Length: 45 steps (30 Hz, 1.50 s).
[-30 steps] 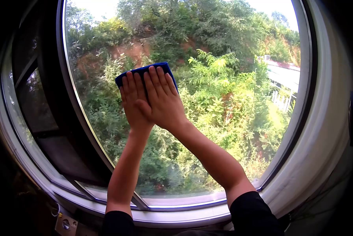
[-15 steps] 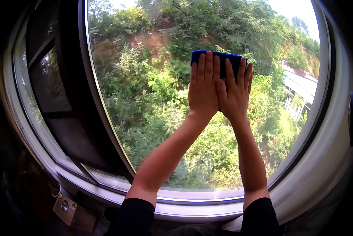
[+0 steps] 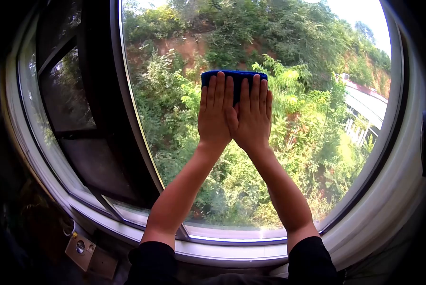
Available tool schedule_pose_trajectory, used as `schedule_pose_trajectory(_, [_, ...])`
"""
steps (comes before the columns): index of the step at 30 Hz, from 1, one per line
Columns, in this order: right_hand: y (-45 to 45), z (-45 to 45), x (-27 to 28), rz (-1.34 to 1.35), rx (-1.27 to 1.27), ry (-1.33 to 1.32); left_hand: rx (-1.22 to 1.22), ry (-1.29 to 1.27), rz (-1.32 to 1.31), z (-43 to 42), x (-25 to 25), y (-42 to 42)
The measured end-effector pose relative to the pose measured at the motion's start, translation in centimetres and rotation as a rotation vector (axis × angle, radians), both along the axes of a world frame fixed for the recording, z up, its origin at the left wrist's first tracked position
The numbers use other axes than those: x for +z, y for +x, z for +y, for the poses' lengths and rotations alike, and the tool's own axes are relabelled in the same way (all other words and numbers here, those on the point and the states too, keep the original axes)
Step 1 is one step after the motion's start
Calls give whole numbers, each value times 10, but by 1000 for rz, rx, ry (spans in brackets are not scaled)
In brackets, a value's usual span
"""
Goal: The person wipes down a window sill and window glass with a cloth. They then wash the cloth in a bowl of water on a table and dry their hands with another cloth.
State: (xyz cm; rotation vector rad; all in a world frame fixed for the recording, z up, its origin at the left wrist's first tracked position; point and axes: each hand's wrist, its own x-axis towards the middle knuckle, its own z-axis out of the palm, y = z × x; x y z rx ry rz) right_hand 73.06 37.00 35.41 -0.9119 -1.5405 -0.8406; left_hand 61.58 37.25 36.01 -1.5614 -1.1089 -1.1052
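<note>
A blue cloth [image 3: 236, 76] lies flat against the window pane [image 3: 308, 156], near the middle of the view. My left hand [image 3: 215, 111] presses on its left part with the palm flat and the fingers stretched upward. Beside it, my right hand [image 3: 253, 114] lies flat on the right part of the cloth, fingers also extended. The thumbs meet or overlap between the two hands. Most of the cloth is hidden behind the hands; its top edge shows above the fingertips.
A dark framed panel [image 3: 103, 104] stands on the left side of the window. The white sill [image 3: 222, 251] runs along the bottom, and a pale curtain [image 3: 388, 190] hangs at the right. At lower left is a small box-like object [image 3: 80, 249] with a round metal part.
Both hands and the cloth moved right across the pane, then back left to near the middle. The view has also shifted, so the window frame appears further right.
</note>
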Motion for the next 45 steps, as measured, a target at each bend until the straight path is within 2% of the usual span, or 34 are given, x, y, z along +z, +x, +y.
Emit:
schedule_pose_trajectory(11, [-134,-4,-18,-45,166,-39,117,59,-51,-1,-29,-138])
schedule_pose_trajectory(20, [-135,-4,-21,-18,228,5,184,91,-91,9,-39,-142])
schedule_pose_trajectory(25, [-91,-3,-21,-50,181,25,89,85,-93,5,-33,-97])
schedule_pose_trajectory(32, [18,-3,-5,-4,69,38,77,71,-28,11,-11,11])
schedule_pose_trajectory(45, [200,0,26,-54,-26,48,-72,77,-59,8,17,194])
